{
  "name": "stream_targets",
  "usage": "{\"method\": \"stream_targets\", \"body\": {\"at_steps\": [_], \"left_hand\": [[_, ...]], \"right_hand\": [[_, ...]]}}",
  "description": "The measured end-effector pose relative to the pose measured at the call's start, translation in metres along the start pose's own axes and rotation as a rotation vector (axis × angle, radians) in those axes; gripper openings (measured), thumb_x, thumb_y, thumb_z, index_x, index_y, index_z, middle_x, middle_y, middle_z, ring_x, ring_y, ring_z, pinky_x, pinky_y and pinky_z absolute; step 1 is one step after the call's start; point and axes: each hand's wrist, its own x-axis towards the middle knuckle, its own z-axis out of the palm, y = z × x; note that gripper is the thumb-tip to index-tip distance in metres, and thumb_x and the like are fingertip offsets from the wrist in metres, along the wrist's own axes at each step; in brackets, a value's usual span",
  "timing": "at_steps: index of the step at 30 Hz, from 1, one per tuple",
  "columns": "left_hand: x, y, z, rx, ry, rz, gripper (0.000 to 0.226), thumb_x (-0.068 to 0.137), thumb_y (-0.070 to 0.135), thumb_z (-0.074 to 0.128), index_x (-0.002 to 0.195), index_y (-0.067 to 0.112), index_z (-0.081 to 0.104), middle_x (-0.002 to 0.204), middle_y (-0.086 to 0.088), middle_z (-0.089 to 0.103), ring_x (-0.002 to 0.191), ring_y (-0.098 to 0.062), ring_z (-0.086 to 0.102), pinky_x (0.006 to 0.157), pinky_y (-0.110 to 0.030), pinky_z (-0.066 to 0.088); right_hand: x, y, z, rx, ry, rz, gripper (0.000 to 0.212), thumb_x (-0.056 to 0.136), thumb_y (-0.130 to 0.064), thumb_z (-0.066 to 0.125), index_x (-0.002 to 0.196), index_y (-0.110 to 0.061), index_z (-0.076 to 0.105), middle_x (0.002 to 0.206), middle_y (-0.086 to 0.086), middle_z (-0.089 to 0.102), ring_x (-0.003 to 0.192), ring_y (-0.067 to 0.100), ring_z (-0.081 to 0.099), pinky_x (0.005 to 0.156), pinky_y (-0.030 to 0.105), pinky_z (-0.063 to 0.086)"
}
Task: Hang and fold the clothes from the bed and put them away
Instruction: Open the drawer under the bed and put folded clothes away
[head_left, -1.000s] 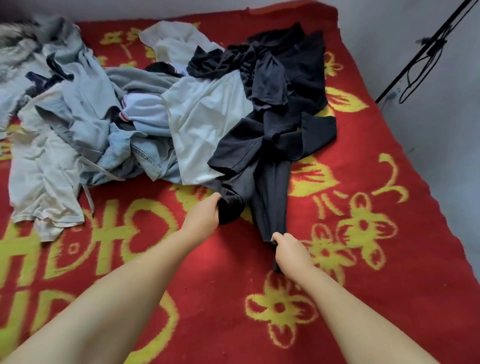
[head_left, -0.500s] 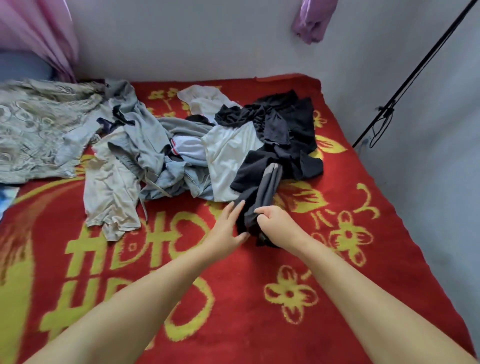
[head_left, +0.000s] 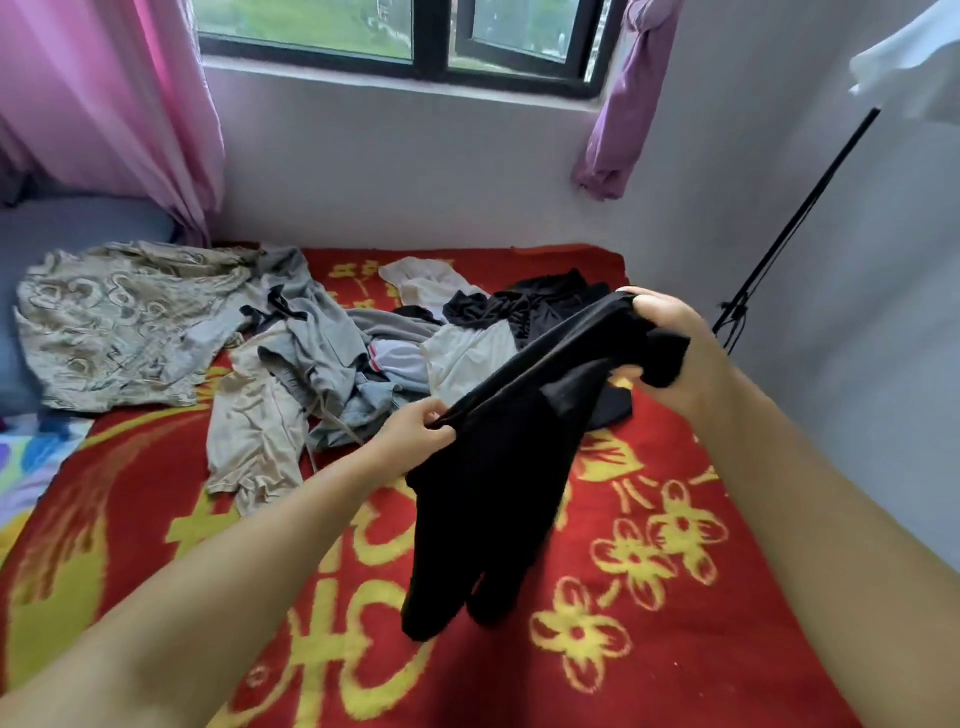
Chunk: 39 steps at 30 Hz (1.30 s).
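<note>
Red blanket (head_left: 675, 649) with yellow flowers is covering the bed, its near half lying bare, giving open room below the hands; right edge is running close along the white wall (head_left: 857, 312), far edge is meeting the wall under the window (head_left: 405, 36). Clothes pile (head_left: 332, 358) is sprawling across the far middle, patterned beige sheet (head_left: 119, 322) lying to its left, pink curtain (head_left: 114, 104) hanging above that. Black garment (head_left: 493, 499) is being held up over the bed, top edge stretching on a diagonal from lower left to upper right, long axis hanging downward, two leg-like ends dangling just above the blanket. Right hand (head_left: 670, 353) is gripping the upper end, fingers curled round bunched cloth. Left hand (head_left: 421, 431) is pinching the lower end, fingertips together on the fabric. Black pole (head_left: 800, 218) is leaning at the right wall, near the right hand.
</note>
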Motion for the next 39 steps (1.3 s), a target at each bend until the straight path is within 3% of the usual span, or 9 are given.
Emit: {"method": "stream_targets", "body": {"at_steps": [8, 10, 13, 16, 19, 24, 28, 32, 39], "left_hand": [[-0.020, 0.036, -0.050, -0.114, -0.039, -0.005, 0.035, 0.099, 0.038, 0.047, 0.089, 0.008, 0.062, 0.082, -0.005, 0.059, 0.074, -0.019, 0.057, 0.069, -0.031, 0.043], [-0.023, 0.057, -0.058, -0.234, -0.094, -0.052, 0.037, 0.099, 0.043, 0.045, 0.098, 0.014, 0.068, 0.096, 0.001, 0.072, 0.090, -0.017, 0.068, 0.084, -0.031, 0.051], [-0.024, 0.089, -0.062, -0.297, -0.104, -0.031, 0.028, 0.097, 0.039, 0.050, 0.102, 0.021, 0.071, 0.096, -0.001, 0.075, 0.091, -0.018, 0.071, 0.086, -0.035, 0.055], [-0.027, 0.112, -0.065, -0.296, -0.094, 0.023, 0.025, 0.093, 0.038, 0.057, 0.092, 0.018, 0.073, 0.091, -0.006, 0.075, 0.084, -0.021, 0.071, 0.077, -0.033, 0.057], [-0.035, 0.118, -0.079, -0.255, -0.179, 0.098, 0.030, 0.078, 0.047, 0.069, 0.097, 0.024, 0.069, 0.091, -0.003, 0.072, 0.079, -0.015, 0.068, 0.068, -0.024, 0.054], [-0.040, 0.106, -0.095, 0.028, -0.208, 0.119, 0.030, 0.079, 0.020, 0.064, 0.109, 0.023, 0.063, 0.124, -0.011, 0.060, 0.107, -0.027, 0.062, 0.094, -0.039, 0.050], [-0.043, 0.098, -0.103, 0.066, -0.166, 0.158, 0.026, 0.083, 0.011, 0.060, 0.087, 0.036, 0.069, 0.078, 0.020, 0.062, 0.073, -0.003, 0.060, 0.062, -0.010, 0.045], [-0.037, 0.090, -0.117, 0.031, -0.024, 0.158, 0.003, 0.084, 0.015, 0.067, 0.087, 0.016, 0.067, 0.068, 0.008, 0.054, 0.066, -0.007, 0.051, 0.061, -0.019, 0.038], [-0.031, 0.136, -0.105, -0.002, -0.045, 0.151, 0.032, 0.092, 0.037, 0.057, 0.066, 0.018, 0.062, 0.053, 0.014, 0.050, 0.046, -0.002, 0.046, 0.044, -0.014, 0.035]], "right_hand": [[0.021, 0.019, -0.042, -0.440, 0.652, 0.131, 0.024, 0.094, -0.003, 0.035, 0.098, -0.004, 0.059, 0.076, 0.009, 0.054, 0.060, 0.016, 0.054, 0.048, 0.018, 0.041], [0.023, 0.037, -0.042, -0.733, 0.541, 0.149, 0.041, 0.096, -0.020, 0.049, 0.136, -0.012, 0.044, 0.122, 0.011, 0.055, 0.106, 0.021, 0.054, 0.085, 0.026, 0.044], [0.021, 0.052, -0.005, -0.905, -0.085, 0.178, 0.090, 0.081, -0.056, 0.065, 0.150, -0.041, 0.010, 0.151, -0.011, 0.026, 0.142, 0.009, 0.022, 0.114, 0.032, 0.023], [0.024, 0.057, 0.037, -0.869, -0.351, 0.126, 0.058, 0.085, -0.040, 0.068, 0.138, -0.029, 0.045, 0.127, -0.008, 0.058, 0.116, 0.006, 0.055, 0.102, 0.030, 0.042], [0.031, 0.038, 0.045, -0.781, -0.182, -0.061, 0.013, 0.093, -0.011, 0.060, 0.100, -0.007, 0.070, 0.090, 0.004, 0.068, 0.084, 0.013, 0.061, 0.082, 0.033, 0.046], [0.036, -0.013, 0.024, -0.771, -0.155, -0.107, 0.019, 0.092, -0.005, 0.057, 0.089, -0.016, 0.071, 0.083, 0.000, 0.070, 0.078, 0.011, 0.064, 0.077, 0.026, 0.050], [0.042, -0.041, 0.004, -0.783, -0.057, -0.134, 0.022, 0.094, -0.008, 0.055, 0.089, -0.023, 0.070, 0.080, -0.010, 0.071, 0.075, 0.004, 0.065, 0.071, 0.015, 0.050], [0.038, -0.057, -0.025, -0.679, 0.106, -0.108, 0.019, 0.093, -0.018, 0.056, 0.085, -0.024, 0.073, 0.084, -0.006, 0.075, 0.078, 0.007, 0.070, 0.066, 0.015, 0.053], [0.044, -0.034, -0.024, -1.000, 0.317, -0.107, 0.017, 0.095, -0.017, 0.052, 0.105, -0.011, 0.065, 0.101, 0.004, 0.067, 0.093, 0.016, 0.059, 0.081, 0.026, 0.042]]}}
